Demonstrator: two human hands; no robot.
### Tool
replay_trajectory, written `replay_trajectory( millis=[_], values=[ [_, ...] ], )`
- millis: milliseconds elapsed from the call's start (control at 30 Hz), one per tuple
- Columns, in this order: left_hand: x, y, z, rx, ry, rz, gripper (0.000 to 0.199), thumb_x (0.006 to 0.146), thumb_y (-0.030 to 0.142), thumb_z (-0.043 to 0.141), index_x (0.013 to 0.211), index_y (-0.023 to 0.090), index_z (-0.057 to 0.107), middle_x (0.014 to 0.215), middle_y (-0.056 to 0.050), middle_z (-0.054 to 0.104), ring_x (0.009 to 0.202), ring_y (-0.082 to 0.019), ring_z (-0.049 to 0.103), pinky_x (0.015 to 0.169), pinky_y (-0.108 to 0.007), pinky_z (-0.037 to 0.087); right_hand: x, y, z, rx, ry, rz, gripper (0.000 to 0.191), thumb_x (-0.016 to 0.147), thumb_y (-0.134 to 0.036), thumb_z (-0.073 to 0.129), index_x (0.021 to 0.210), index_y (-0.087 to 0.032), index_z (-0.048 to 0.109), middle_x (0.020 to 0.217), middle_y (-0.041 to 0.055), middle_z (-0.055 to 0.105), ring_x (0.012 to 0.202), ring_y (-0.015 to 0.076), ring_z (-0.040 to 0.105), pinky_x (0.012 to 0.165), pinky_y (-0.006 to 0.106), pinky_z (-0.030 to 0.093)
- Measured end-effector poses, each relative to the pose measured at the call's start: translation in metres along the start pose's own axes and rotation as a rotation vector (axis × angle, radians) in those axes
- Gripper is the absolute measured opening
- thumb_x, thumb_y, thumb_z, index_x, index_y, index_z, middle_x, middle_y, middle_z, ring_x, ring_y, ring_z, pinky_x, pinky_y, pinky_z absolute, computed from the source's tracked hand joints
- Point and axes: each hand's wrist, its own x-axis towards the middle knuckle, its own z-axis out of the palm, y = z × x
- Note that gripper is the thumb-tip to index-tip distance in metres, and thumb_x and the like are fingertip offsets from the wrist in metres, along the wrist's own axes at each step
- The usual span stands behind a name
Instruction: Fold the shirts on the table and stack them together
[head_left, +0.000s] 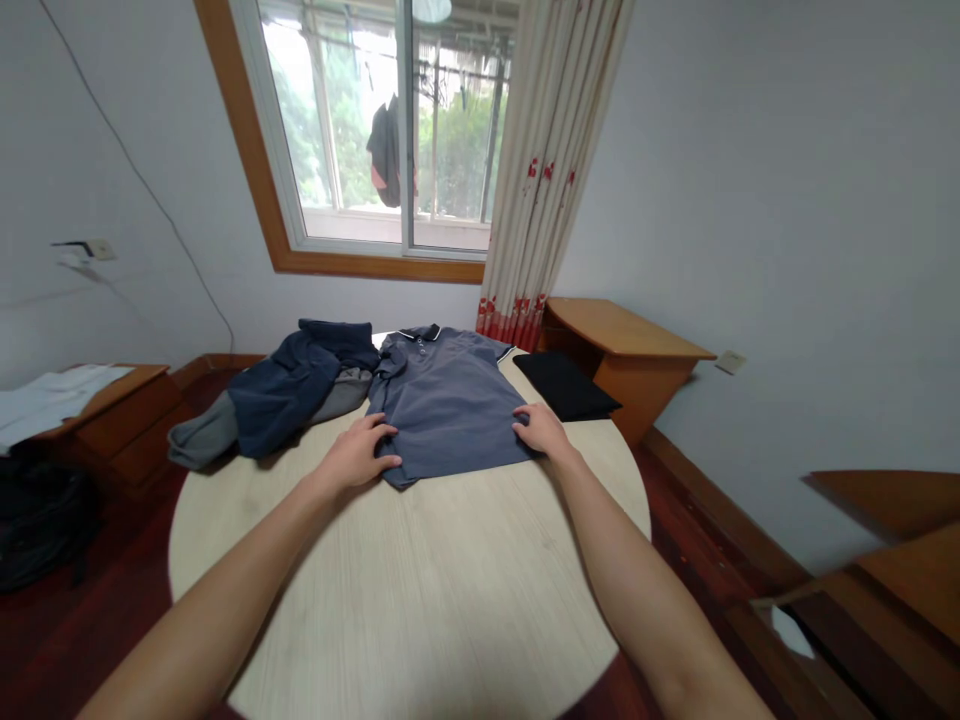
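Likely straightening polo shirt (454,400) with left hand (357,450), spread-fingered, and right hand (546,432), unclear whether pinching; next, level near hem (469,470).

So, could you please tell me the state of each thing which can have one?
Polo shirt: spread out, collar farthest
Navy and gray clothes: heaped, rumpled
Black cloth: folded flat
Curtain: gathered to one side
Left hand: open, on the shirt
Right hand: at the shirt's edge, grip unclear
Window: open or shut unclear

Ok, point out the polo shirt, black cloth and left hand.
Polo shirt (454,405), head view: middle of its front.
Black cloth (568,386), head view: middle of its top.
Left hand (355,453), head view: back of the hand.
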Motion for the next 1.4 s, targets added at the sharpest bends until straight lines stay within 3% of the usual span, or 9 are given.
replay_trajectory(
  millis=[200, 500, 733, 833, 933, 1067, 1167, 1300, 1400],
  values=[
    [-0.001, -0.002, -0.007, 0.058, -0.047, -0.212, 0.043, 0.086, 0.043, 0.061, 0.121, 0.019, 0.069, 0.123, -0.015, 0.064, 0.110, -0.031, 0.064, 0.094, -0.039, 0.050, -0.004, -0.001, 0.002, -0.086, -0.006, 0.149, 0.042, 0.088, -0.038, 0.062, 0.127, -0.024, 0.069, 0.135, 0.0140, 0.060, 0.124, 0.0288, 0.056, 0.104, 0.038, 0.043],
    [0.002, 0.007, -0.002, -0.285, 0.014, -0.104, 0.022, 0.082, 0.029, 0.059, 0.096, 0.019, 0.072, 0.080, -0.004, 0.069, 0.076, -0.021, 0.064, 0.072, -0.030, 0.049, 0.003, 0.002, 0.003, -0.006, 0.024, 0.077, 0.035, 0.081, -0.015, 0.059, 0.111, -0.021, 0.076, 0.117, 0.0083, 0.074, 0.112, 0.0223, 0.066, 0.096, 0.028, 0.048],
    [-0.004, -0.005, -0.047, -0.591, 0.295, -0.198, 0.044, 0.067, 0.031, 0.058, 0.106, 0.016, 0.073, 0.089, -0.002, 0.063, 0.062, -0.013, 0.055, 0.061, -0.025, 0.045, -0.004, 0.014, -0.032, 0.156, 0.149, 0.175, 0.028, 0.075, -0.013, 0.060, 0.094, -0.019, 0.078, 0.097, 0.0080, 0.077, 0.090, 0.0230, 0.072, 0.076, 0.027, 0.051],
    [-0.013, -0.009, -0.070, -0.581, 0.312, -0.250, 0.051, 0.060, 0.028, 0.057, 0.107, 0.017, 0.074, 0.088, -0.003, 0.066, 0.062, -0.012, 0.052, 0.056, -0.023, 0.041, -0.010, 0.023, -0.050, 0.174, 0.153, 0.194, 0.026, 0.069, -0.009, 0.061, 0.086, -0.019, 0.078, 0.084, 0.0057, 0.077, 0.076, 0.0200, 0.070, 0.065, 0.025, 0.049],
    [-0.026, -0.012, -0.087, -0.601, 0.113, -0.224, 0.044, 0.057, 0.028, 0.059, 0.096, 0.020, 0.077, 0.080, -0.001, 0.068, 0.064, -0.014, 0.055, 0.055, -0.021, 0.042, -0.019, 0.034, -0.061, 0.145, 0.001, 0.195, 0.019, 0.066, -0.007, 0.063, 0.073, -0.019, 0.076, 0.068, 0.0033, 0.072, 0.062, 0.0170, 0.066, 0.057, 0.024, 0.045],
    [-0.042, -0.017, -0.098, -0.615, -0.436, -0.179, 0.041, 0.056, 0.029, 0.062, 0.094, 0.025, 0.078, 0.076, -0.002, 0.074, 0.051, -0.015, 0.055, 0.043, -0.022, 0.037, -0.030, 0.045, -0.068, 0.000, -0.279, 0.236, 0.011, 0.065, -0.009, 0.070, 0.065, -0.020, 0.073, 0.064, 0.0040, 0.071, 0.061, 0.0199, 0.067, 0.055, 0.027, 0.046],
    [-0.041, -0.010, -0.095, -0.524, -0.577, -0.202, 0.044, 0.061, 0.037, 0.066, 0.101, 0.025, 0.078, 0.073, -0.004, 0.075, 0.048, -0.019, 0.057, 0.040, -0.026, 0.038, -0.033, 0.031, -0.065, -0.124, -0.165, 0.211, 0.015, 0.069, -0.021, 0.077, 0.084, -0.019, 0.078, 0.088, 0.0111, 0.077, 0.083, 0.0284, 0.072, 0.068, 0.033, 0.053],
    [-0.022, 0.024, -0.064, -0.290, -0.201, -0.116, 0.044, 0.082, 0.053, 0.055, 0.105, 0.022, 0.077, 0.089, -0.007, 0.078, 0.075, -0.025, 0.071, 0.066, -0.033, 0.054, -0.033, -0.027, -0.044, -0.092, 0.017, -0.123, 0.038, 0.089, -0.033, 0.063, 0.122, -0.017, 0.071, 0.127, 0.0153, 0.069, 0.118, 0.0312, 0.064, 0.100, 0.039, 0.048],
    [-0.010, 0.055, -0.023, -0.201, 0.057, 0.084, 0.049, 0.095, 0.050, 0.043, 0.121, 0.020, 0.071, 0.128, -0.010, 0.070, 0.119, -0.027, 0.063, 0.105, -0.038, 0.045, -0.037, -0.073, -0.015, -0.006, 0.015, -0.399, 0.046, 0.095, -0.037, 0.056, 0.135, -0.015, 0.062, 0.142, 0.0147, 0.059, 0.132, 0.0283, 0.055, 0.114, 0.039, 0.038]
  ],
)
